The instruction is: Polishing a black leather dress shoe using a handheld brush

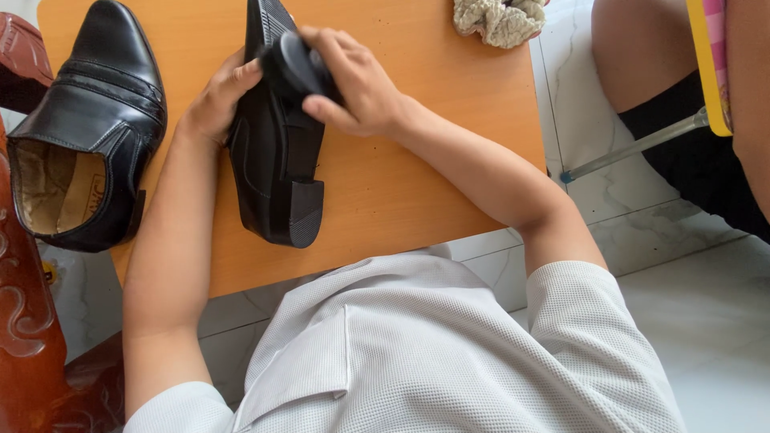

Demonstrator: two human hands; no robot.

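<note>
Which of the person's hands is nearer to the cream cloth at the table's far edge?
Right. The right hand grips a black applicator on the shoe, below-left of the cloth; the left hand is farther left.

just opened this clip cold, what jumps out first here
A black shoe lies on its side in the middle of the orange table, steadied by the left hand while the right hand presses a dark round applicator against it. Its mate stands upright at the table's left edge, and a cream cloth sits at the far edge.

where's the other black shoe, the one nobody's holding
In the head view the loose black shoe stands upright at the left edge of the wooden table, left of the left hand.
</note>
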